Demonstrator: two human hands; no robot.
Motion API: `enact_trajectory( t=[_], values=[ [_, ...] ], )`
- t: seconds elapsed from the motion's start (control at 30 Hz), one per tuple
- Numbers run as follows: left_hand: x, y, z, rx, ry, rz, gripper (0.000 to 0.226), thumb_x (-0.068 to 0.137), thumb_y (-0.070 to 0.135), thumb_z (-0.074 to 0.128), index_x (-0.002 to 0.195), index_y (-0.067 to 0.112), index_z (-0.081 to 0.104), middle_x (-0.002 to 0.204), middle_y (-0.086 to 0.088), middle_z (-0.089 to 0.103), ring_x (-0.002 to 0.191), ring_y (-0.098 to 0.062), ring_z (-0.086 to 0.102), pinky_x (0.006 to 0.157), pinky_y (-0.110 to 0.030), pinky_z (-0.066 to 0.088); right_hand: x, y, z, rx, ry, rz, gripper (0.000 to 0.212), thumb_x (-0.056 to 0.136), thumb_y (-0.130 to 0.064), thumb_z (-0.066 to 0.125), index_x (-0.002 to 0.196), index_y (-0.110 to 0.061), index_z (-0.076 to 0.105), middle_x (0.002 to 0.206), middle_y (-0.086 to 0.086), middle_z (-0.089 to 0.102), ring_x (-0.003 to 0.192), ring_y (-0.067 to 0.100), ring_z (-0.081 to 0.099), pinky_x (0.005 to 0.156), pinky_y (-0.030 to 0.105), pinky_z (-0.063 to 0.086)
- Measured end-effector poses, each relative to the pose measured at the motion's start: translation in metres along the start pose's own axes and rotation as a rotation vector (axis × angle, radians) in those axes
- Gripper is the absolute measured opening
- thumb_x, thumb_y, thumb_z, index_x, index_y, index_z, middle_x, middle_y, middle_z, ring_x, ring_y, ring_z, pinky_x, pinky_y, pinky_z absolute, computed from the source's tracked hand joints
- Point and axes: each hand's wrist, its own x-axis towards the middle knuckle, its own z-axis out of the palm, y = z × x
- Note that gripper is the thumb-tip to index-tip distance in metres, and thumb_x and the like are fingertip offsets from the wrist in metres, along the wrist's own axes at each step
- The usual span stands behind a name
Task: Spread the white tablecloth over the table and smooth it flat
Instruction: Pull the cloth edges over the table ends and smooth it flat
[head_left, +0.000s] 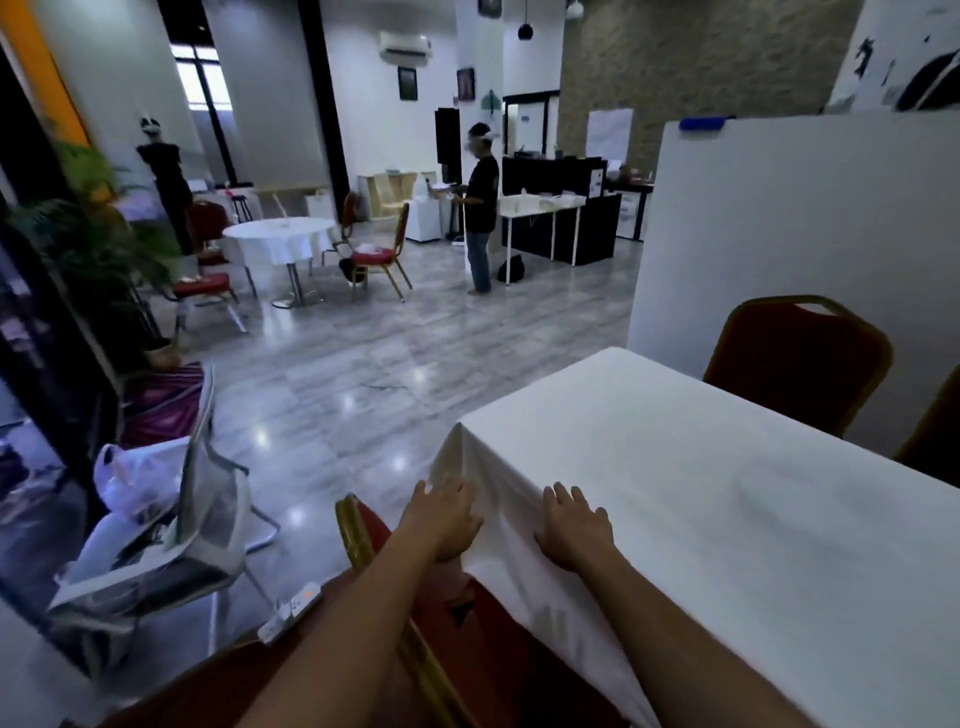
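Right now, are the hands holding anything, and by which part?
Nothing is gripped. Left hand lies open on the tablecloth overhang by the corner; right hand lies flat at the top edge.

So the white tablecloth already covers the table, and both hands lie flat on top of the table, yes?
Not quite. The head view shows only the right hand flat on top of the white tablecloth. The left hand presses the cloth hanging over the table's side near the corner. The cloth does already cover the table.
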Motion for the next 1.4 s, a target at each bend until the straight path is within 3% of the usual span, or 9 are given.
enact_trajectory(
  t=[0.37, 0.57, 0.67, 0.8, 1.07, 1.2, 1.3, 1.4],
  values=[
    [0.109, -0.137, -0.03, 0.03, -0.158, 0.016, 0.055, 0.102, 0.038, 0.03, 0.152, 0.016, 0.021, 0.16, -0.005, 0.021, 0.149, -0.021, 0.016, 0.12, -0.046, 0.01, 0.147, -0.09, 0.003, 0.058, -0.074, 0.005, 0.059, 0.094, -0.024, 0.043, 0.146, -0.006, 0.023, 0.153, 0.009, 0.026, 0.137, 0.029, 0.028, 0.104, 0.052, 0.036],
    [0.183, -0.177, -0.011, 0.025, -0.197, 0.131, 0.049, 0.1, 0.033, 0.035, 0.147, 0.016, 0.034, 0.152, -0.007, 0.038, 0.14, -0.024, 0.034, 0.116, -0.047, 0.022, 0.193, -0.107, 0.024, 0.126, -0.09, 0.14, 0.061, 0.093, -0.024, 0.041, 0.147, -0.005, 0.021, 0.153, 0.01, 0.028, 0.136, 0.028, 0.03, 0.102, 0.046, 0.039],
    [0.212, -0.195, 0.0, 0.027, -0.253, 0.178, 0.047, 0.099, 0.031, 0.037, 0.144, 0.017, 0.038, 0.151, -0.006, 0.04, 0.14, -0.022, 0.036, 0.117, -0.047, 0.022, 0.203, -0.101, 0.037, 0.105, -0.123, 0.249, 0.063, 0.094, -0.021, 0.039, 0.15, -0.006, 0.015, 0.16, 0.01, 0.015, 0.145, 0.029, 0.017, 0.11, 0.048, 0.03],
    [0.259, -0.229, -0.002, 0.007, -0.279, 0.316, 0.046, 0.098, 0.032, 0.04, 0.143, 0.02, 0.041, 0.148, -0.006, 0.045, 0.135, -0.024, 0.043, 0.107, -0.042, 0.039, 0.213, -0.097, 0.047, 0.174, -0.165, 0.519, 0.066, 0.097, -0.019, 0.036, 0.153, -0.009, 0.003, 0.163, 0.006, -0.003, 0.15, 0.026, -0.002, 0.119, 0.052, 0.015],
    [0.333, -0.269, -0.011, 0.008, -0.252, 0.444, 0.04, 0.095, 0.033, 0.043, 0.132, 0.022, 0.052, 0.139, -0.003, 0.055, 0.124, -0.023, 0.053, 0.096, -0.039, 0.047, 0.227, -0.124, 0.039, 0.215, -0.165, 0.726, 0.067, 0.097, -0.028, 0.038, 0.153, -0.01, 0.007, 0.163, 0.005, 0.0, 0.15, 0.026, 0.002, 0.117, 0.049, 0.025],
    [0.354, -0.249, 0.003, 0.012, -0.222, 0.551, 0.045, 0.095, 0.025, 0.042, 0.14, 0.021, 0.044, 0.143, -0.004, 0.049, 0.128, -0.025, 0.05, 0.099, -0.039, 0.045, 0.239, -0.121, 0.041, 0.232, -0.133, 0.781, 0.071, 0.098, -0.033, 0.04, 0.154, -0.013, 0.001, 0.163, 0.004, -0.004, 0.15, 0.025, -0.002, 0.118, 0.051, 0.017],
    [0.378, -0.233, 0.018, 0.041, -0.215, 0.599, 0.053, 0.096, 0.024, 0.042, 0.148, 0.019, 0.031, 0.15, -0.005, 0.039, 0.132, -0.027, 0.046, 0.102, -0.038, 0.041, 0.256, -0.11, 0.047, 0.14, -0.118, 0.736, 0.069, 0.099, -0.052, 0.02, 0.154, -0.019, -0.005, 0.163, 0.002, -0.011, 0.15, 0.025, -0.009, 0.118, 0.053, 0.006],
    [0.414, -0.215, 0.036, 0.041, -0.213, 0.632, 0.062, 0.096, 0.02, 0.041, 0.153, 0.015, 0.016, 0.156, -0.005, 0.029, 0.138, -0.026, 0.038, 0.106, -0.039, 0.037, 0.282, -0.1, 0.056, 0.146, -0.113, 0.659, 0.103, 0.063, -0.073, -0.029, 0.152, -0.026, -0.01, 0.162, -0.001, -0.017, 0.149, 0.024, -0.015, 0.117, 0.056, -0.002]
  ],
)
